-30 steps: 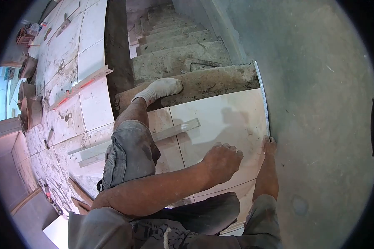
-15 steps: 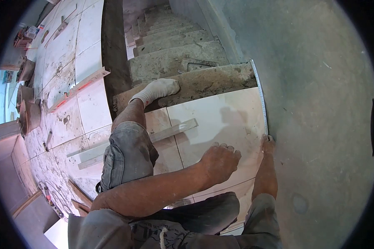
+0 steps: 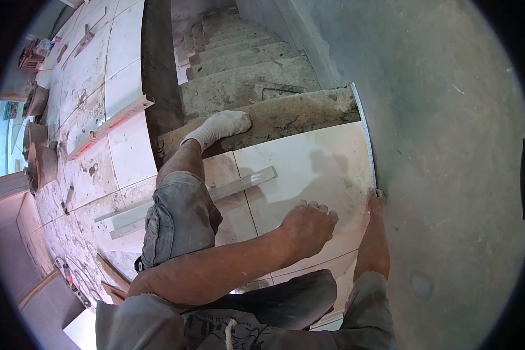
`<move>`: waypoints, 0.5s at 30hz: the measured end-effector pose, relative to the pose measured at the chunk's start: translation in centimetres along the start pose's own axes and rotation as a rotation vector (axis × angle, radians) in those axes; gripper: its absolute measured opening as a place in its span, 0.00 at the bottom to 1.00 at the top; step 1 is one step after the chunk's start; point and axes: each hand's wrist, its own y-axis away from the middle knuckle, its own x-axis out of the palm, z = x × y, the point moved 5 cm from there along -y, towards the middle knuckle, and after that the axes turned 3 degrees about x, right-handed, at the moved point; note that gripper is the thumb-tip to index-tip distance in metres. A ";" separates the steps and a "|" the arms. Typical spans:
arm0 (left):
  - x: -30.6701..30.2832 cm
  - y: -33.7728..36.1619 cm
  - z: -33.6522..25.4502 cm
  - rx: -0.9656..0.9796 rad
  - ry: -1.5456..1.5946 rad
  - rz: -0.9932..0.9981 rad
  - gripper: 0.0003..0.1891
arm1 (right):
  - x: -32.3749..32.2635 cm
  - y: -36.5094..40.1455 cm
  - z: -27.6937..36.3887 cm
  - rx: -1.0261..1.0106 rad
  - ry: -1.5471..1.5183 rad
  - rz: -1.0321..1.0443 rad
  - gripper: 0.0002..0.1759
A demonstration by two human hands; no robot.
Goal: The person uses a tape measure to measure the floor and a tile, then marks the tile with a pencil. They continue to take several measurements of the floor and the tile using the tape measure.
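Observation:
Along the foot of the grey wall runs a pale tape measure point(image 3: 364, 128), stretched from the edge of the concrete step across the white floor tile point(image 3: 309, 157). My right hand point(image 3: 377, 203) is closed on its near end, low against the wall. My left hand point(image 3: 310, 229) hovers over the tile with its fingers curled in. Its palm faces away, so whatever it may hold is hidden. A long pale straightedge bar point(image 3: 245, 185) lies across the tiles, passing behind my bent left leg.
Rough concrete stairs point(image 3: 245, 76) descend ahead, with a metal bracket-like piece point(image 3: 283, 90) on one step. My socked foot point(image 3: 224, 125) rests on the top edge. A spirit level point(image 3: 111, 126), several buckets point(image 3: 42, 163) and wood pieces point(image 3: 112, 271) lie at left. The wall point(image 3: 455, 175) bounds the right.

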 end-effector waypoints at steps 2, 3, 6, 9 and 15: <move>0.1 -0.1 0.0 -0.003 -0.011 0.009 0.17 | 0.2 -0.3 -0.4 -0.009 -0.015 -0.007 0.23; 0.2 -0.1 0.1 0.001 -0.012 0.001 0.17 | 0.4 -0.5 -0.5 -0.018 -0.030 -0.012 0.23; 0.0 0.1 0.1 0.014 0.001 -0.017 0.17 | 1.4 -1.5 -1.5 -0.018 -0.097 0.016 0.23; -0.3 0.3 -0.1 0.022 0.004 -0.022 0.17 | 0.6 -0.9 -1.0 -0.008 -0.022 -0.002 0.24; -0.1 0.1 -0.1 0.022 -0.037 -0.010 0.18 | 0.5 -0.8 -0.8 -0.015 -0.005 -0.029 0.23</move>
